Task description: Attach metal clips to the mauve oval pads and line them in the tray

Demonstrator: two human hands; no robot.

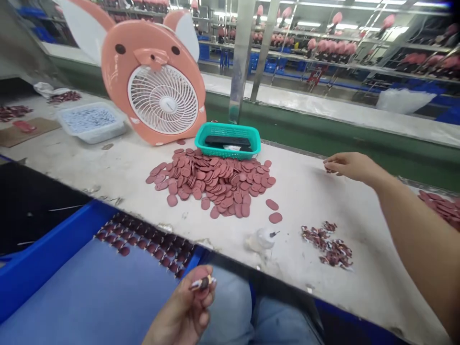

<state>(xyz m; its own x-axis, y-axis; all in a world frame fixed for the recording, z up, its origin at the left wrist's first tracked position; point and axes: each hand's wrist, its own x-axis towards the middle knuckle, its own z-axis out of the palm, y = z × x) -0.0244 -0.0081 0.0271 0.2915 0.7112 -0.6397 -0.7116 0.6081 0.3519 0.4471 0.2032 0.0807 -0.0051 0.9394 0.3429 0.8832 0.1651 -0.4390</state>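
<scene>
My left hand [185, 309], low in front of my lap, pinches a small figure piece [203, 283] with dark brown, white and yellowish parts, seemingly against a reddish oval disc. Out over the table's far right side, my right hand [350, 167] has its fingers closed together. A tiny dark bit shows at their tips, too small to name. Between the hands lie a heap of reddish-brown oval discs [219, 184], a small clear-white bottle with a dark tip [262, 238], and a little pile of brown and white pieces [330, 247].
A blue tray [79, 287] at lower left holds rows of small dark-red pieces [147, 242]. Behind the heap stand a green basket [227, 128] and a pink pig-shaped fan [154, 81]. A white tub [89, 122] is left; more discs [438, 208] lie far right.
</scene>
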